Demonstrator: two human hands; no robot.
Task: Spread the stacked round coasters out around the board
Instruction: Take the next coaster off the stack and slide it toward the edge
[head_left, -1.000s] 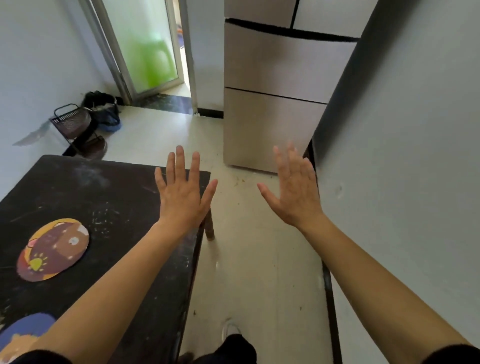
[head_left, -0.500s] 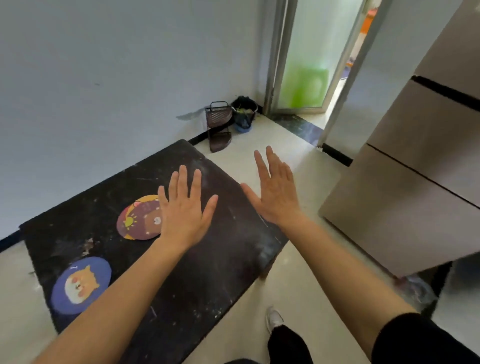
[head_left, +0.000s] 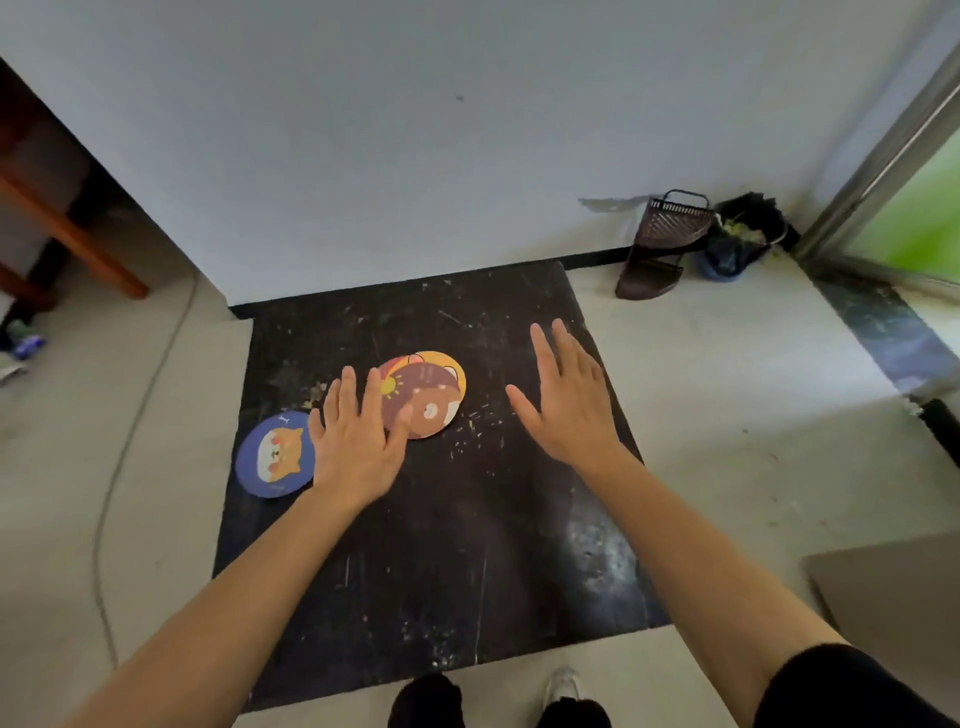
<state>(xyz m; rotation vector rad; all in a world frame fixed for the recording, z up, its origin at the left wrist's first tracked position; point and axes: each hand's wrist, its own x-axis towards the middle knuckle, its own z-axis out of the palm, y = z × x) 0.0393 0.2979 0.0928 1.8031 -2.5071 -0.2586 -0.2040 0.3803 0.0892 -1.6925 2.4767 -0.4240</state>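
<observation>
A black square board (head_left: 467, 545) lies in front of me against the wall. On its left half sits a stack of round coasters (head_left: 431, 395), the top one brown with a bear and a sun, an orange one showing beneath it. A single blue coaster (head_left: 272, 454) with an orange animal lies at the board's left edge. My left hand (head_left: 358, 436) hovers flat between the two, fingers spread, covering the stack's left rim and holding nothing. My right hand (head_left: 569, 405) is open above the board's right side, also holding nothing.
A dark wire basket (head_left: 662, 244) and a black bag (head_left: 743, 234) stand by the wall at the back right, next to a glass door frame (head_left: 878, 166). A wooden furniture leg (head_left: 72, 239) is at the far left. A cord (head_left: 119, 467) runs along the floor.
My view has swung left from the fridge and doorway until the board is centred. Both open hands have stayed in front of me and now hang over the board.
</observation>
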